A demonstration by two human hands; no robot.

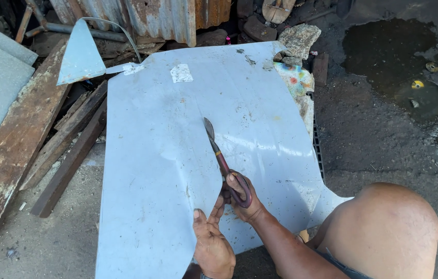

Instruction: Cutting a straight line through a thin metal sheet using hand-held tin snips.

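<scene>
Tin snips (219, 155) in right hand (242, 199), fingers wrapped tight round red loop handles, blades partway into big pale metal sheet (157, 155) lying flat on ground. Left hand (211, 243) pinches cut edge of sheet just beside snips. Rusty planks (48, 139) off left, puddle (389, 57) top right, bare knee (384, 227) close by

Planks (48, 139) crowd the sheet's (162, 155) left edge, and rubble (299, 41) blocks its far corner. A knee (384, 227) hems the right; the ground (373, 129) beyond lies open
</scene>
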